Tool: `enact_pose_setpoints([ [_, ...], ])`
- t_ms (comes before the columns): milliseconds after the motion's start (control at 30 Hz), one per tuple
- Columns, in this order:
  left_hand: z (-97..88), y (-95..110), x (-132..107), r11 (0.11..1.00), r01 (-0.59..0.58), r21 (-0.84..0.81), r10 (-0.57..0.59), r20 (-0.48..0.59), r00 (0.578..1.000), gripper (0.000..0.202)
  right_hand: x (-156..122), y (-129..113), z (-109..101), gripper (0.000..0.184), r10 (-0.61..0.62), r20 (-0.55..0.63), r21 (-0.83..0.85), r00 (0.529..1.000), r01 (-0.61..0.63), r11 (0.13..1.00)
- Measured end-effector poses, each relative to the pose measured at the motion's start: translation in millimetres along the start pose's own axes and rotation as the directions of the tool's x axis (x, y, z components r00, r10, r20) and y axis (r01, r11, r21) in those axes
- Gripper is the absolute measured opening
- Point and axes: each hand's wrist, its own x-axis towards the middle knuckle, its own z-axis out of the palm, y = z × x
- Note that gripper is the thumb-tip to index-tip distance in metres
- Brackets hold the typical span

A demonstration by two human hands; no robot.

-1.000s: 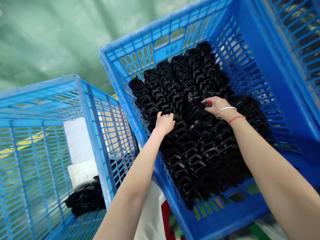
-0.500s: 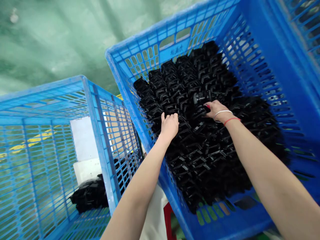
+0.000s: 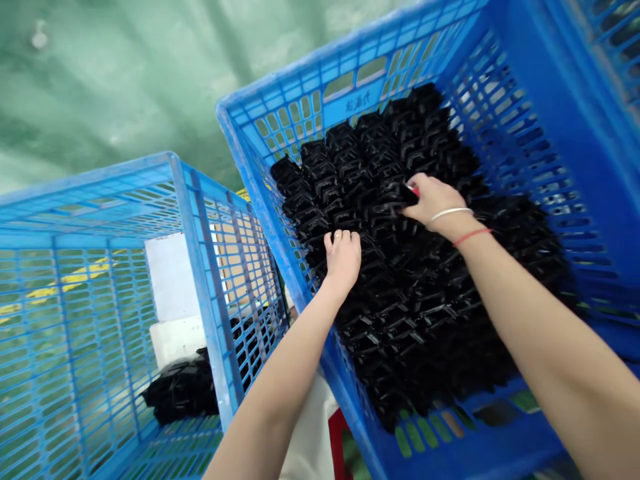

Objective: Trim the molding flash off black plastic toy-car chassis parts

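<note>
Rows of black plastic parts [image 3: 395, 313] are packed closely inside a large blue crate [image 3: 345, 407]. My right hand [image 3: 434, 201], with a white and a red band at the wrist, is over the middle rows. Its thumb and fingers pinch a black plastic part [image 3: 393, 208], whose outline blends into the parts below. Lower and to the left, my left hand [image 3: 343, 257] wears a ring and rests on the rows near the crate's left wall. Its fingers are curled down, and whatever lies under the fingertips is hidden.
A second blue crate [image 3: 193, 267] stands on its side at the left, with a black heap [image 3: 183, 397] inside. White boxes [image 3: 173, 277] show through its slats. Another crate edge [image 3: 607, 60] borders the upper right. The floor [image 3: 125, 80] is green.
My right hand has risen slightly and shifted a little, its pinch now more closed over a dark part. The shiny part beside it no longer shows separately. My left hand has barely moved.
</note>
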Motion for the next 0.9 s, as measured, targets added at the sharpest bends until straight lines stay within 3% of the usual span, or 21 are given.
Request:
enact_pose_setpoints([
  [133, 1.7, 3, -1, 1.0, 0.011, 0.018, -0.011, -0.034, 0.999, 0.029, 12, -65, 14, 0.042, -0.089, 0.059, -0.101, 0.994, 0.094, 0.99],
  [233, -1.4, 2, -4, 1.0, -0.019, 0.017, 0.02, -0.027, 0.999, 0.032, 15, -91, 30, 0.043, -0.205, 0.15, -0.125, 0.967, 0.225, 0.966],
  [367, -19.0, -14, -1, 0.996, -0.075, -0.044, 0.076, 0.034, 0.997, 0.029, 27, -81, 39, 0.055, -0.34, 0.248, 0.027, 0.907, 0.344, 0.939],
  [467, -31.8, -31, 9, 0.997, -0.007, -0.08, 0.009, 0.022, 1.0, 0.026, 36, -60, 38, 0.052, -0.364, 0.285, 0.209, 0.887, 0.313, 0.926],
  [667, -24.3, -41, 28, 0.996, -0.045, -0.072, 0.048, 0.052, 0.997, 0.021, 29, -49, 49, 0.032, -0.266, 0.207, 0.541, 0.942, 0.117, 0.833],
  [900, -16.9, -33, 19, 1.0, 0.002, -0.022, -0.002, -0.017, 1.0, 0.031, 25, -57, 47, 0.028, -0.226, 0.066, 0.503, 0.972, 0.163, 0.849],
])
